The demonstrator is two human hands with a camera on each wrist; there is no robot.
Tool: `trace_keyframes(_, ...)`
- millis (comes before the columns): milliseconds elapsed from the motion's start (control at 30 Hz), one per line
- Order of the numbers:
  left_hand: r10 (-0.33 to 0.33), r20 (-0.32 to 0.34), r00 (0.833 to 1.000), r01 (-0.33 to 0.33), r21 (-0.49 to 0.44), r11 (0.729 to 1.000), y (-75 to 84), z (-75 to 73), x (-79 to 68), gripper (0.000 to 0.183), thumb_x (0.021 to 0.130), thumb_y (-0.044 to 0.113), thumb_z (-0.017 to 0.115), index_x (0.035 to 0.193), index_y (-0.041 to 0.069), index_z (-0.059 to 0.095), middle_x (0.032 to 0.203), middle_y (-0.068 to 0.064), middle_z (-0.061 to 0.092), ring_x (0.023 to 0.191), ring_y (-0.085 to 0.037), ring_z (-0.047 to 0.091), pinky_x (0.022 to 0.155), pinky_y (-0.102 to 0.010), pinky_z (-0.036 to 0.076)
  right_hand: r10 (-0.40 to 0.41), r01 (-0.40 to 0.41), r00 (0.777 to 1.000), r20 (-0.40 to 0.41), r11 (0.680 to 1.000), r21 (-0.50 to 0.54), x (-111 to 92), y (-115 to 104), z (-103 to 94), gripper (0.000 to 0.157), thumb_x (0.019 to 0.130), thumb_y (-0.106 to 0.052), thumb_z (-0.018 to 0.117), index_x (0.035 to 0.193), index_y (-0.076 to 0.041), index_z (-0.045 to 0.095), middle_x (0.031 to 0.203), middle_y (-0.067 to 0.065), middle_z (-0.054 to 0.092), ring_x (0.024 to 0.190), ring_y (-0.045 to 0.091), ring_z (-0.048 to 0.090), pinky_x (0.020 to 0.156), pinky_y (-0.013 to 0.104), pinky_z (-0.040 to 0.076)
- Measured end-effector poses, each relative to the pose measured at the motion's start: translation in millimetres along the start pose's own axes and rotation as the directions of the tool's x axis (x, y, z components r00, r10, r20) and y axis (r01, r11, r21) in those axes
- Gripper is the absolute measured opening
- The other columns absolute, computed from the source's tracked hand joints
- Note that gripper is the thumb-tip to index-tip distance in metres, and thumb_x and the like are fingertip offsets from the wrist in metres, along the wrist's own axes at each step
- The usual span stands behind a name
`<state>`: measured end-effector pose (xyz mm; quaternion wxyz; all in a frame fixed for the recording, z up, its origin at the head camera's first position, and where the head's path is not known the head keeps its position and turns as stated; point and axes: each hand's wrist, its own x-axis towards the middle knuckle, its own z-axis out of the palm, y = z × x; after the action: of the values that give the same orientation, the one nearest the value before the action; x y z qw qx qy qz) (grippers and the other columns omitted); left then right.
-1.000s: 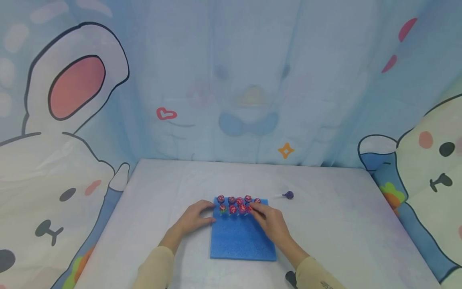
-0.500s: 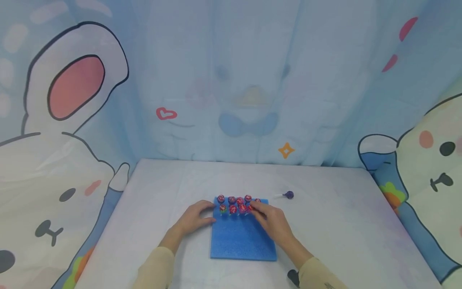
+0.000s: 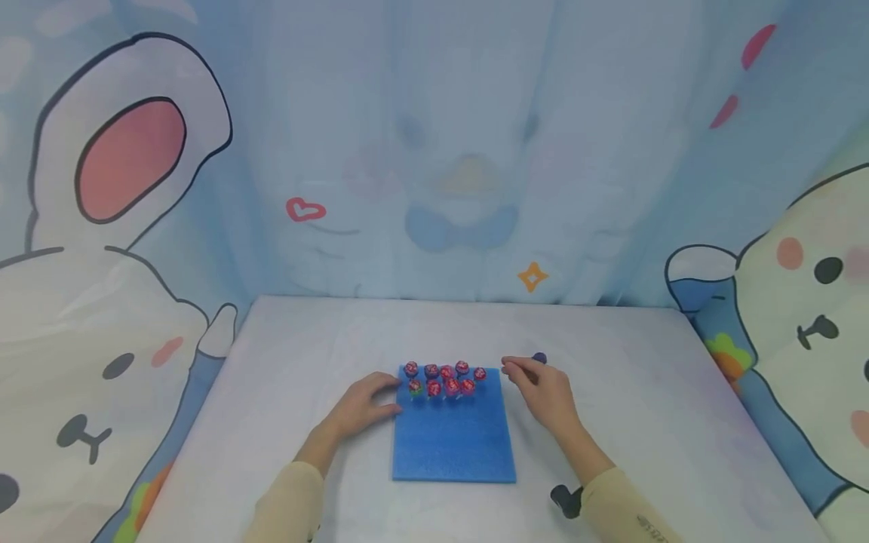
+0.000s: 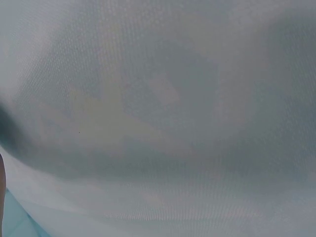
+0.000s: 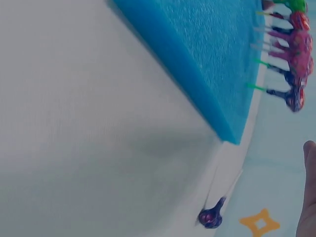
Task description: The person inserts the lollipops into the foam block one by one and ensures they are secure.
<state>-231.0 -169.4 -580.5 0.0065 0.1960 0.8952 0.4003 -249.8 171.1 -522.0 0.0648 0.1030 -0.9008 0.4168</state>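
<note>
A blue foam board lies flat on the table, with two rows of wrapped lollipops standing on sticks along its far part. My left hand touches the board's left edge, thumb and fingertips spread along it. Beyond the board's right edge is my right hand, thumb and forefinger reaching left and nothing seen between them. Just behind its knuckles shows a loose purple lollipop. In the right wrist view that lollipop lies on the table, apart from the visible finger.
A white cloth covers the table. Blue curtains with cartoon animals hang behind and at both sides. A dark printed shape shows beside the right sleeve. Mostly blurred pale cloth fills the left wrist view.
My right hand has left the lollipop at the right end of the near row and moved right, now overlapping the loose purple lollipop. The left hand stays at the board's edge.
</note>
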Motion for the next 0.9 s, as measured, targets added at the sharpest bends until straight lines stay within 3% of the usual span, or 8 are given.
trace_keyframes(200,0.010,-0.004,1.000,-0.010,0.001,1.000,-2.2,0.2,0.2,0.048,0.088,0.027,0.074,0.129,0.006,0.060,0.128,-0.007,0.062,0.125,-0.027,0.053,0.110,-0.046,0.039,0.156,-0.156,0.988,0.009,0.983,0.100,10.2,19.8,-9.0,0.040,0.102,-0.034,0.053,0.127,-0.005,0.063,0.118,0.013,0.068,0.108,0.025,0.067,0.091,0.034,0.053)
trace_keyframes(367,0.011,0.007,1.000,-0.011,0.015,1.000,-5.8,1.8,1.6,0.048,0.088,0.028,0.074,0.129,0.007,0.060,0.129,-0.006,0.061,0.125,-0.025,0.053,0.110,-0.044,0.039,0.248,-0.245,0.969,-0.024,0.966,0.081,18.2,38.8,-12.4,0.044,0.102,-0.036,0.051,0.129,-0.003,0.061,0.120,0.014,0.067,0.112,0.027,0.064,0.095,0.037,0.053)
trace_keyframes(600,0.010,0.009,1.000,-0.010,0.015,1.000,-8.1,1.5,1.8,0.049,0.088,0.029,0.074,0.130,0.008,0.060,0.129,-0.006,0.061,0.126,-0.025,0.053,0.110,-0.044,0.040,0.407,-0.404,0.909,-0.087,0.914,0.048,30.2,62.7,-15.3,0.045,0.101,-0.037,0.050,0.130,-0.004,0.061,0.129,0.018,0.061,0.124,0.036,0.051,0.103,0.049,0.044)
trace_keyframes(700,0.013,0.010,1.000,-0.013,0.018,1.000,-8.3,0.9,2.2,0.048,0.088,0.029,0.074,0.130,0.009,0.060,0.130,-0.006,0.061,0.126,-0.025,0.053,0.110,-0.043,0.040,0.433,-0.433,0.895,-0.103,0.901,0.031,34.2,69.8,-17.3,0.044,0.101,-0.034,0.050,0.130,-0.002,0.060,0.131,0.020,0.059,0.128,0.039,0.047,0.107,0.051,0.039)
trace_keyframes(900,-0.001,0.013,1.000,0.001,0.027,1.000,-8.2,0.6,2.8,0.049,0.088,0.029,0.074,0.130,0.010,0.060,0.130,-0.005,0.061,0.126,-0.024,0.053,0.110,-0.043,0.039,0.438,-0.443,0.891,-0.120,0.897,-0.013,42.1,76.4,-17.7,0.043,0.100,-0.027,0.050,0.130,0.003,0.057,0.130,0.025,0.057,0.126,0.042,0.046,0.108,0.054,0.038)
